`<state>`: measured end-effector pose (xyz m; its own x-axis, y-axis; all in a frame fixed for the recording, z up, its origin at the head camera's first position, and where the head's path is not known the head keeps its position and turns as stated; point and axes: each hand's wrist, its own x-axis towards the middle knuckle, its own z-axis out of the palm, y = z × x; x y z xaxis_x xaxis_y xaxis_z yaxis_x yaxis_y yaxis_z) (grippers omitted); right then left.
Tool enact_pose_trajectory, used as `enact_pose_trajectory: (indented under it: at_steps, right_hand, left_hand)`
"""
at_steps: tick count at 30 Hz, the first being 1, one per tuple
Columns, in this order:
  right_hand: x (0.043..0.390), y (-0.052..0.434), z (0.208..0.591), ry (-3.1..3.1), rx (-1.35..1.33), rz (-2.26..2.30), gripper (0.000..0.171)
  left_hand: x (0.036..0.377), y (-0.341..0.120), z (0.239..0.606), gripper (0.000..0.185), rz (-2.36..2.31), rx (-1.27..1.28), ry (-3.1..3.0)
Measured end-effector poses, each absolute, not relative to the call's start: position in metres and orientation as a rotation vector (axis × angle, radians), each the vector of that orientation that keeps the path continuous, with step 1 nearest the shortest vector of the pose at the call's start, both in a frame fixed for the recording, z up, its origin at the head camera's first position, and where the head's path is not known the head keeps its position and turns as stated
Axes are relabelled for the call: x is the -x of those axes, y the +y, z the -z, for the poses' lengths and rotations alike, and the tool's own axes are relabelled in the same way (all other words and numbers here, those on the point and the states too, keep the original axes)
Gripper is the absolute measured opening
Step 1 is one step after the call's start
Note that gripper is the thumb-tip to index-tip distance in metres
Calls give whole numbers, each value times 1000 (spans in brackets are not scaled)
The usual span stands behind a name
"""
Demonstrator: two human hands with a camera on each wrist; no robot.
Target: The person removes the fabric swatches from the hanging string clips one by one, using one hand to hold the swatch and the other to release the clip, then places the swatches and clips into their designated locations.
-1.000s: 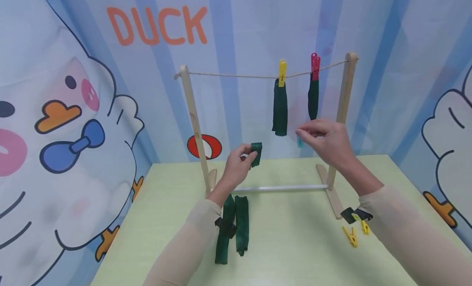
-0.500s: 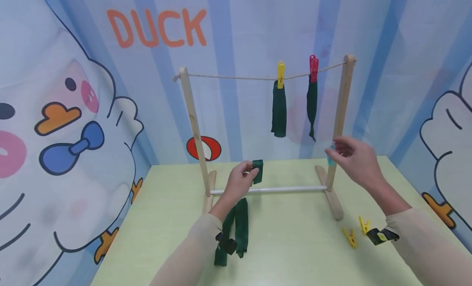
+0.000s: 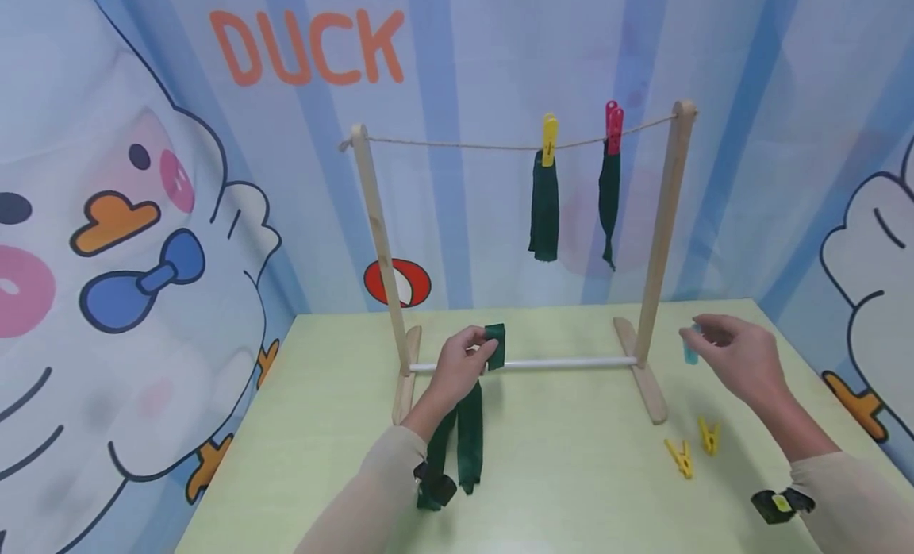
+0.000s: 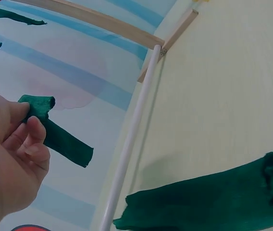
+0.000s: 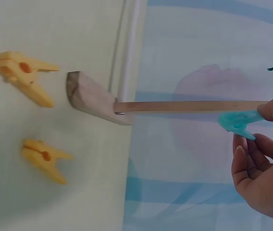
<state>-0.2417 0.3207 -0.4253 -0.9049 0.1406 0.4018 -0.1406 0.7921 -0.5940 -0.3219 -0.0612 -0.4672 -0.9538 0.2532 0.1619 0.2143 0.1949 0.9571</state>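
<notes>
Lower and further right now, my right hand [image 3: 735,355] has swung clear of the rack [image 3: 664,244], pinching one teal peg [image 3: 689,349] above the table [image 3: 571,475]. Nearest me lie two green strips [image 3: 460,435] and two yellow pegs [image 3: 694,447]. My left hand [image 3: 460,359] pinches a third strip [image 3: 496,344] over the rail. Beyond, two strips [image 3: 544,205] hang by one yellow peg [image 3: 548,140] and one red peg [image 3: 612,128].

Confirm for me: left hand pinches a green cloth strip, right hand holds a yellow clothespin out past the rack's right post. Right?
Not quite. The clothespin in the right hand is light blue, not yellow, as the right wrist view shows; the yellow clothespins lie on the table. The left hand does pinch a green cloth strip.
</notes>
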Motion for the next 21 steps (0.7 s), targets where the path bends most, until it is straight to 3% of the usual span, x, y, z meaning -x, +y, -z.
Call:
enact_pose_trajectory:
  at_steps: [21]
  right_hand:
    - [231,334,460,-2595,61,-881,45]
  left_hand:
    - [304,-64,494,24,-1829,-384,2339]
